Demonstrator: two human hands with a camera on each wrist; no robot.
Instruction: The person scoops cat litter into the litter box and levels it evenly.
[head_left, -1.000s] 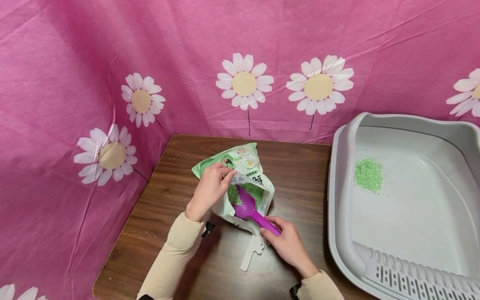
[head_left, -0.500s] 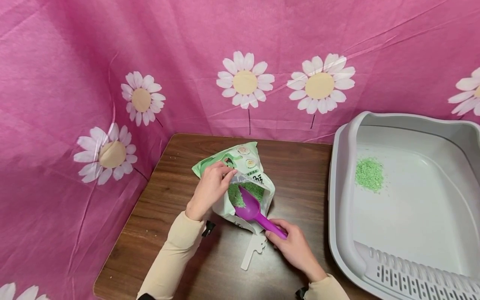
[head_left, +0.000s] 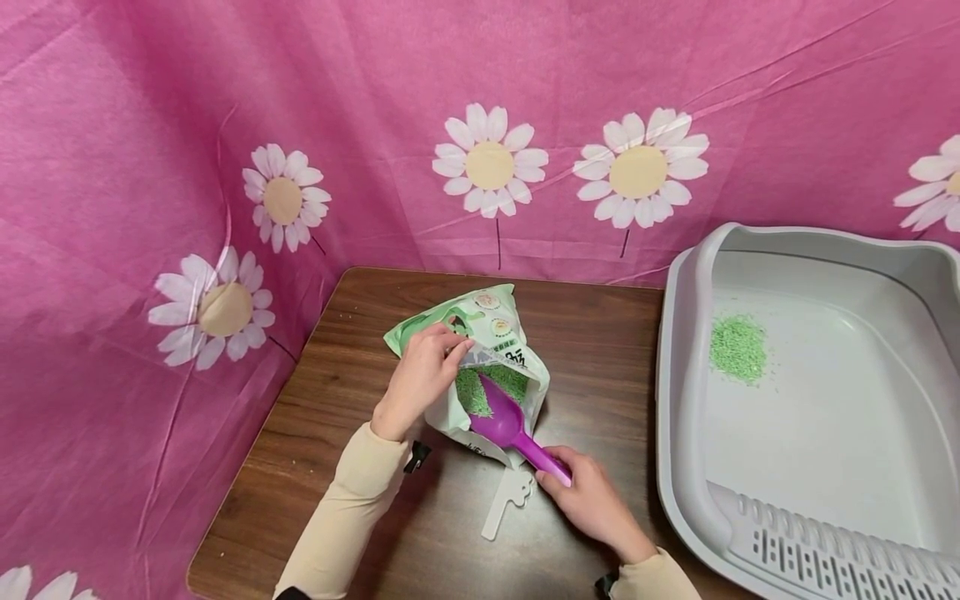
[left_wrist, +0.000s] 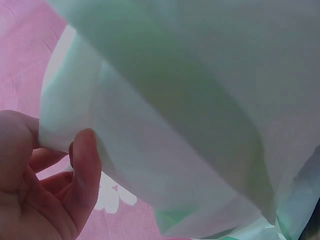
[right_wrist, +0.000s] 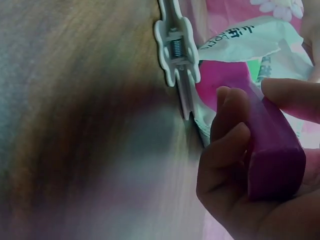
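Note:
An open bag (head_left: 513, 335) of green cat litter (head_left: 475, 390) lies on the table, its mouth facing the near side. My left hand (head_left: 423, 375) pinches the upper edge of that mouth; in the left wrist view, thumb and fingers meet on the pale bag film (left_wrist: 130, 125). A purple scoop (head_left: 501, 423) reaches into the opening, with green grains at its front edge. Its handle (right_wrist: 275, 150) is gripped by my right hand (head_left: 588, 497), thumb on one side and curled fingers on the other. Just left of that hand lies a white bag clip (head_left: 497, 510), whose spring shows in the right wrist view.
To the right stands a large grey litter box (head_left: 681, 400) with a small heap of green litter (head_left: 738, 348) in it and a slotted step at its near side. A pink flowered curtain (head_left: 375, 108) hangs behind the brown table (head_left: 315, 433) and along its left.
My right hand has drawn the scoop slightly back, toward the near right, and more of its bowl shows. My left hand and the bag have stayed in place.

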